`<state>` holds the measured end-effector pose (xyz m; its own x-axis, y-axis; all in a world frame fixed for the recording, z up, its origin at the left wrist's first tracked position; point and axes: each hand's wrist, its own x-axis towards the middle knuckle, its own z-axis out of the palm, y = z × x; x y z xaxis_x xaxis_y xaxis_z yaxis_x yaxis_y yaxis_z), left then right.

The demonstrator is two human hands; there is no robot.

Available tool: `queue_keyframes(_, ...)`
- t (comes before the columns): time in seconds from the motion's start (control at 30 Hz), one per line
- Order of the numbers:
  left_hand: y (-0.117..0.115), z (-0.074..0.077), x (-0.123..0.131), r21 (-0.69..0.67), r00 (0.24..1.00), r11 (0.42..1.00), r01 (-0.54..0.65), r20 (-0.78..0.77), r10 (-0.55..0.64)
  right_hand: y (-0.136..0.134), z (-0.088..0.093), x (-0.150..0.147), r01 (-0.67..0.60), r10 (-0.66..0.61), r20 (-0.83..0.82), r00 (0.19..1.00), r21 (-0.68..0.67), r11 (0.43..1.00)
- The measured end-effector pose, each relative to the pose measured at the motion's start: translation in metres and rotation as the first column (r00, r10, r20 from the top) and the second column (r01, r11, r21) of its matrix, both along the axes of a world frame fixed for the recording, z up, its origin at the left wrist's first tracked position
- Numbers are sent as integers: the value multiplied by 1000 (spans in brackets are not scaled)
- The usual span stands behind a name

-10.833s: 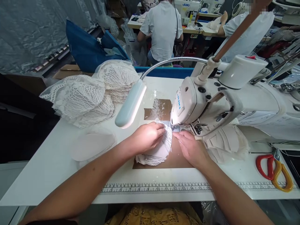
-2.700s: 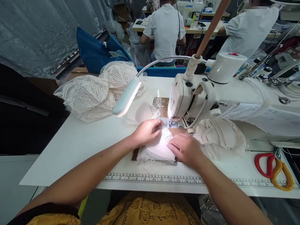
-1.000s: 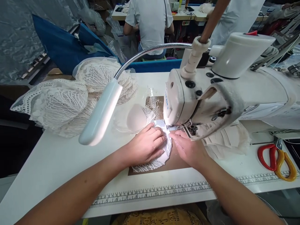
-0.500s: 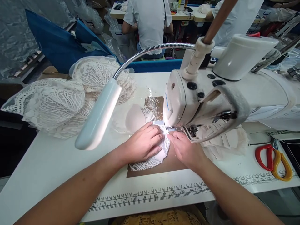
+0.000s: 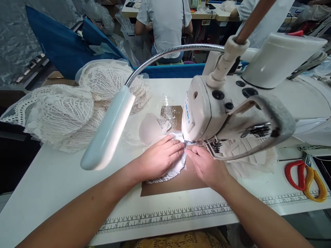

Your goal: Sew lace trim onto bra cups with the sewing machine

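Observation:
A white lace bra cup (image 5: 178, 167) lies under the head of the sewing machine (image 5: 200, 106), with its curved lace edge running up to the needle area. My left hand (image 5: 161, 156) is spread flat over the cup, fingers stretched toward the needle. At the cup's right edge, just below the presser foot, my right hand (image 5: 208, 165) has thumb and forefinger pressed together on the rim. The fingertips of both hands nearly meet there. Behind my left hand rests a smooth beige cup (image 5: 149, 129) with lace along its side.
Stacked lace cups (image 5: 60, 112) fill the table's left side. A lamp (image 5: 108, 127) on a bendy arm hangs above the left. Scissors (image 5: 301, 175) with red and yellow handles lie at right, near a printed ruler (image 5: 165, 219). A co-worker (image 5: 164, 27) sits beyond.
The lace cup has slid up and away from me under the machine head, its lower edge now higher. My left hand has moved slightly along with it. The view has shifted a little.

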<state>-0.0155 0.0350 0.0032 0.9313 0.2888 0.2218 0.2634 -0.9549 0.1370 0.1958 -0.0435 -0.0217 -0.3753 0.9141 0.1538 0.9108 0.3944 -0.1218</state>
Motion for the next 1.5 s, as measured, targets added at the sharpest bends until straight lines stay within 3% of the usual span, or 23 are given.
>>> queue_keyframes(0.57, 3, -3, 3, -92, 998, 995, -43, 41, 47, 11, 11, -6, 28, -27, -19, 999, 95, 995)
queue_keyframes(0.87, 4, 3, 3, -59, 999, 997, -46, 2, 46, 3, 3, 1, 36, -33, -111, 993, 31, 999)
queue_keyframes(1.37, 13, -6, -6, -158, 984, 971, -177, -30, 174, 15, 0, 1, 35, -43, -158, 987, -51, 998)
queue_keyframes(1.5, 5, 2, -13, -259, 986, 952, -161, 8, 168, 13, 2, 3, 17, -23, -176, 984, -34, 999)
